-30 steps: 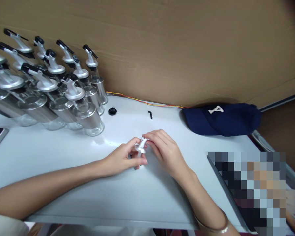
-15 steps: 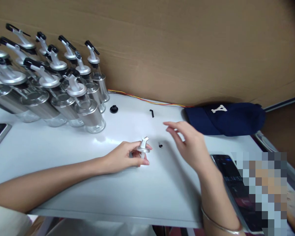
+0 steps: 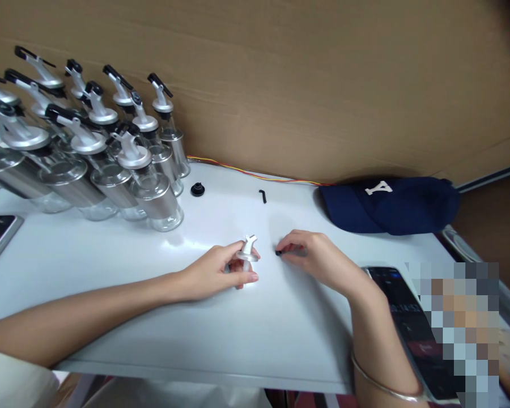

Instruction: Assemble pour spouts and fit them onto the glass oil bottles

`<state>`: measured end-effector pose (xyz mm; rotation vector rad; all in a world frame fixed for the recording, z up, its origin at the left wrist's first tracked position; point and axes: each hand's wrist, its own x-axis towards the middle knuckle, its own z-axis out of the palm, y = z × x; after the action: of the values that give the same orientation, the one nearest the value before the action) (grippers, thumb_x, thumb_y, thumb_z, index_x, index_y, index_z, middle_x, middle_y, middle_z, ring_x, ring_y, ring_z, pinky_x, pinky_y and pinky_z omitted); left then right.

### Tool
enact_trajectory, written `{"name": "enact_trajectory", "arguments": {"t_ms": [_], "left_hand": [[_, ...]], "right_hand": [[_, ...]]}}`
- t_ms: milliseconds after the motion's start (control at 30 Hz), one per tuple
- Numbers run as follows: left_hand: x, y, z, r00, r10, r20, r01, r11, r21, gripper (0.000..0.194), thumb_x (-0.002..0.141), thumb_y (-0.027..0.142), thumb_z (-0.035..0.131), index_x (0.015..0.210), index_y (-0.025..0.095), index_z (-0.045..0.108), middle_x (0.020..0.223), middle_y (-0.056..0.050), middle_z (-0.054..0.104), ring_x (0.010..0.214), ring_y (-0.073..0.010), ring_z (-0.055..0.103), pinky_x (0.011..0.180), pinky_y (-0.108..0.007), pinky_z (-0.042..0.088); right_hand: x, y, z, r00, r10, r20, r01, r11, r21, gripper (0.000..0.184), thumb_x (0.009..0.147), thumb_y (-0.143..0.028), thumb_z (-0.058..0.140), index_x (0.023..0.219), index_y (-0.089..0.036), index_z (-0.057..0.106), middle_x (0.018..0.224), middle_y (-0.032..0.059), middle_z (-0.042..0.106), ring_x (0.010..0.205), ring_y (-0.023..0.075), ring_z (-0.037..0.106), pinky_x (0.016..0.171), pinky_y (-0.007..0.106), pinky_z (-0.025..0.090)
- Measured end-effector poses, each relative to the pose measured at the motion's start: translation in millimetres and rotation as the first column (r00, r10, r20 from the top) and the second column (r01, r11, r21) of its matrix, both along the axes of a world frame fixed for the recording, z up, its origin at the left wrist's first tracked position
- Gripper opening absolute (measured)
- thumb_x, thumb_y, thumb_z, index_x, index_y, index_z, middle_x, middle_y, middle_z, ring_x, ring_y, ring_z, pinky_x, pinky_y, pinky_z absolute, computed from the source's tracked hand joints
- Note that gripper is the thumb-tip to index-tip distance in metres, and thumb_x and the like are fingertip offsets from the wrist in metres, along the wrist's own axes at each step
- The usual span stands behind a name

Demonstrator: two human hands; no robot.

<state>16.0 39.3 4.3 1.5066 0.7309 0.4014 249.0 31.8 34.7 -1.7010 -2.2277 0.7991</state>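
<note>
My left hand (image 3: 219, 271) is closed around a silver bottle pour spout (image 3: 248, 255), held upright with its forked top bare and a pale stem below the disc. Just to the right, my right hand (image 3: 317, 252) pinches a small black part (image 3: 277, 253) low over the table; its fingertips hide most of that piece. Beyond both hands lie a bent black lever (image 3: 263, 196) and a round black stopper (image 3: 198, 189).
Several glass bottles (image 3: 156, 198) with steel sleeves and silver spouts crowd the left. A navy cap (image 3: 399, 207) sits at the back right. A phone (image 3: 408, 317) lies beside my right forearm, another device (image 3: 0, 235) at far left. A thin cable (image 3: 238, 170) runs along the cardboard wall.
My right hand has come down and to the left, and its fingers have closed on the small black part. My left hand stays in place with the pour spout.
</note>
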Motion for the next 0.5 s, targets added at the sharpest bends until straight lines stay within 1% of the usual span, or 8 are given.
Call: {"name": "enact_trajectory", "arguments": {"t_ms": [100, 200, 333, 433, 500], "left_hand": [[-0.2, 0.2, -0.7, 1.000, -0.001, -0.005, 0.001, 1.000, 0.008, 0.031, 0.081, 0.032, 0.059, 0.107, 0.018, 0.050, 0.075, 0.002, 0.057, 0.064, -0.0097, 0.053, 0.063, -0.024, 0.039], [0.3, 0.1, -0.5, 1.000, -0.001, -0.006, 0.001, 1.000, 0.007, 0.033, 0.081, 0.034, 0.059, 0.108, 0.017, 0.050, 0.074, 0.002, 0.058, 0.064, -0.0099, 0.053, 0.063, -0.024, 0.039], [0.5, 0.1, 0.8, 1.000, -0.003, -0.014, 0.003, 1.000, 0.007, 0.034, 0.081, 0.035, 0.059, 0.108, 0.017, 0.050, 0.073, 0.002, 0.058, 0.064, -0.0103, 0.053, 0.064, -0.024, 0.040], [0.3, 0.7, 0.4, 1.000, -0.003, -0.021, 0.003, 1.000, 0.014, 0.033, 0.081, 0.035, 0.059, 0.108, 0.017, 0.051, 0.074, 0.001, 0.059, 0.065, -0.0105, 0.053, 0.064, -0.024, 0.040], [0.2, 0.9, -0.6, 1.000, -0.003, -0.023, 0.004, 1.000, 0.027, 0.032, 0.081, 0.035, 0.059, 0.107, 0.017, 0.051, 0.074, 0.001, 0.059, 0.064, -0.0103, 0.053, 0.064, -0.024, 0.040]], "right_hand": [[0.2, 0.3, 0.2, 1.000, -0.009, -0.003, 0.009, 0.999, 0.038, 0.019, 0.077, -0.008, 0.051, 0.076, -0.019, 0.066, 0.080, 0.0023, 0.067, 0.073, 0.0162, 0.061, 0.071, 0.029, 0.047], [-0.8, -0.8, 1.1, 1.000, -0.005, -0.025, 0.007, 0.998, 0.060, 0.019, 0.075, -0.006, 0.052, 0.082, -0.019, 0.065, 0.084, 0.0024, 0.068, 0.075, 0.0164, 0.061, 0.072, 0.029, 0.047], [-3.0, -2.3, 0.6, 0.996, 0.063, -0.063, -0.065, 0.998, -0.019, 0.026, 0.071, -0.003, 0.053, 0.088, -0.019, 0.066, 0.088, 0.0028, 0.067, 0.081, 0.0163, 0.062, 0.076, 0.028, 0.047], [-4.6, -1.9, -0.5, 0.993, 0.085, -0.085, -0.090, 0.994, -0.056, 0.022, 0.073, -0.004, 0.054, 0.083, -0.019, 0.067, 0.087, 0.0027, 0.066, 0.079, 0.0153, 0.061, 0.076, 0.028, 0.047], [-5.4, -1.5, -0.5, 0.995, 0.059, -0.078, -0.064, 0.996, -0.060, 0.018, 0.074, -0.006, 0.055, 0.078, -0.019, 0.067, 0.084, 0.0023, 0.066, 0.077, 0.0152, 0.061, 0.075, 0.027, 0.047]]}}
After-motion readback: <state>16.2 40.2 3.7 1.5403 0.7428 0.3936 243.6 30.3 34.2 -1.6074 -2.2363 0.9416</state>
